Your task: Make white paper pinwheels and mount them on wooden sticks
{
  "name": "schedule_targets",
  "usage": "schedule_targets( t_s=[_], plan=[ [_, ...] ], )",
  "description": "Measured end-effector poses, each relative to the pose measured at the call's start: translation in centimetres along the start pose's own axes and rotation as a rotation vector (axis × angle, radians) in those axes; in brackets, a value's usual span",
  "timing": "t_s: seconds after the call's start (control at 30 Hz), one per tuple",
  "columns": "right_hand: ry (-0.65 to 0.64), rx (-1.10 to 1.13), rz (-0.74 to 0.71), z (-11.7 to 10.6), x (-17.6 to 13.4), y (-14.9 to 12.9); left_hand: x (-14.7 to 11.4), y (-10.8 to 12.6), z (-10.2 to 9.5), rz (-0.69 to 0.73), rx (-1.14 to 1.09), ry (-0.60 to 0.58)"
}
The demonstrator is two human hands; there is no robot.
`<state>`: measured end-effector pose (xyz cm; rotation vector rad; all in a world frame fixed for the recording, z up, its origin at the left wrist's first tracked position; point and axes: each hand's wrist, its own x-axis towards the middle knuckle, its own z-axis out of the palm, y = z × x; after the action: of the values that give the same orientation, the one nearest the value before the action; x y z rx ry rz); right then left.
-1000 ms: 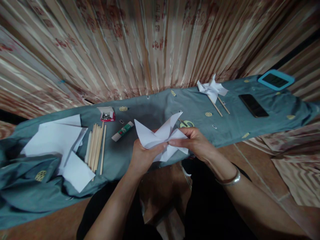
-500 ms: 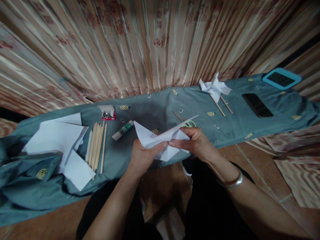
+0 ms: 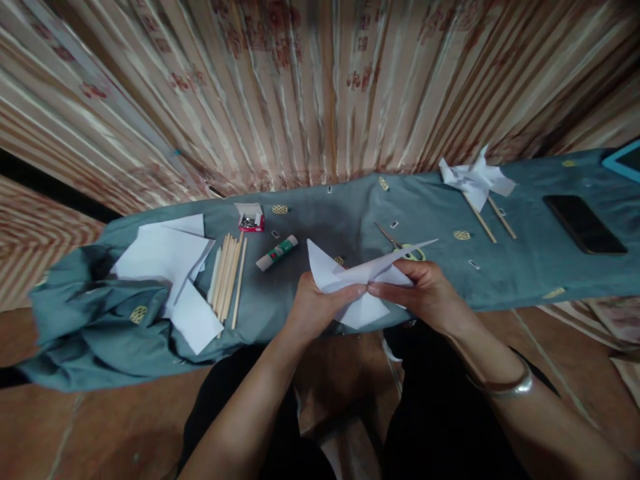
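A white paper pinwheel is held between both hands over the near edge of the cloth-covered board. My left hand is closed on its left side, with the thumb pressing near the centre. From the right, my right hand pinches it, its thumb meeting the left one at the middle. The fingers beneath the paper are hidden. Just behind the pinwheel lie scissors with pale green handles, partly covered by a paper tip. A glue stick rests left of the paper.
On the left are white paper sheets, several wooden sticks and a small open box of metal pins. Two pinwheels on sticks lie at the back right, near a black phone and a blue-framed device. A curtain hangs behind.
The camera view has swung left, so everything appears further right. Both hands keep hold of the paper pinwheel, thumbs still together at its centre.
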<state>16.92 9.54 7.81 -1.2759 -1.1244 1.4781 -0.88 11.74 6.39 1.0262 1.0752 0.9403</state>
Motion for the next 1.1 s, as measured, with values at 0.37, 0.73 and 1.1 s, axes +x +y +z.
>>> schedule_targets(
  t_s=[0.37, 0.73, 1.1],
  plan=[
    [0.015, -0.124, 0.033, 0.1, 0.5, 0.4, 0.2, -0.1, -0.4, -0.023, -0.060, -0.020],
    [0.040, -0.108, 0.031, 0.9, 0.8, 0.2, 0.3, -0.2, -0.7, -0.039, -0.048, 0.014],
    [0.020, -0.073, 0.036, 0.9, 1.0, 0.6, 0.5, -0.5, -0.7, -0.019, -0.033, 0.025]
  ],
)
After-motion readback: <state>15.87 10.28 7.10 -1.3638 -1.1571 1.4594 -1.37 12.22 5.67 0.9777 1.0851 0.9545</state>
